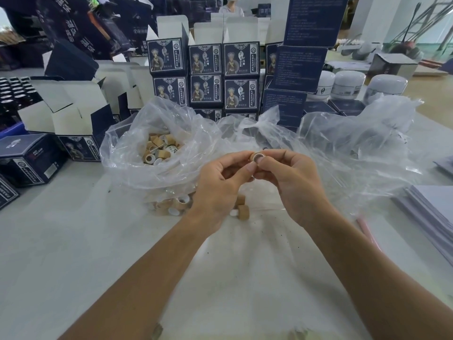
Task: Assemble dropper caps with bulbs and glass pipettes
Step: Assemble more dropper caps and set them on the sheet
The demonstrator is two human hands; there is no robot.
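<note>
Both hands, left hand (pixel 220 182) and right hand (pixel 291 182), pinch one tan dropper cap (pixel 257 157) by its rim. Looks light and stiff, probably slick, so grip the sides.

Packing table crowded with printed cartons and jars

Dark blue printed cartons (pixel 205 77) stand stacked in rows at the back of the white table (pixel 61 229), with open white-flapped cartons (pixel 66 111) to their left and a closed one (pixel 29 159) lying near the left edge. White cream jars (pixel 349 84) sit behind on the right, and a stack of pale paper sheets (pixel 434 212) lies at the right edge.
</note>
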